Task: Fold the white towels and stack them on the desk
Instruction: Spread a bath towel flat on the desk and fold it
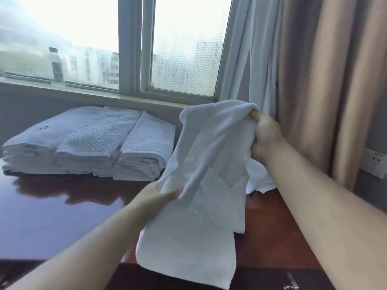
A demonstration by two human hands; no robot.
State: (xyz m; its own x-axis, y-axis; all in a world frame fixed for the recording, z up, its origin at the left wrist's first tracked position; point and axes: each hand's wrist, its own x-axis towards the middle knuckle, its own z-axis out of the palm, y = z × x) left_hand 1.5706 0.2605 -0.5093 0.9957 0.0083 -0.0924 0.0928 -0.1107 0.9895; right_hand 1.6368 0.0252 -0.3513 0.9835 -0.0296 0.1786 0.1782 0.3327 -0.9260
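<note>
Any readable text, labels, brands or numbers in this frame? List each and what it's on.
No text can be read.
Red embroidered mark on the leftmost folded towel: too small and blurred to read.
Label on the clear bottle on the windowsill: blurred, illegible.
Wall socket at the right: no legible marking.

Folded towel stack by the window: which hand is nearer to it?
Left. The left hand holds the loose towel just in front of the folded towel stack. The right hand grips the towel's upper end farther off, beside the curtain.
</note>
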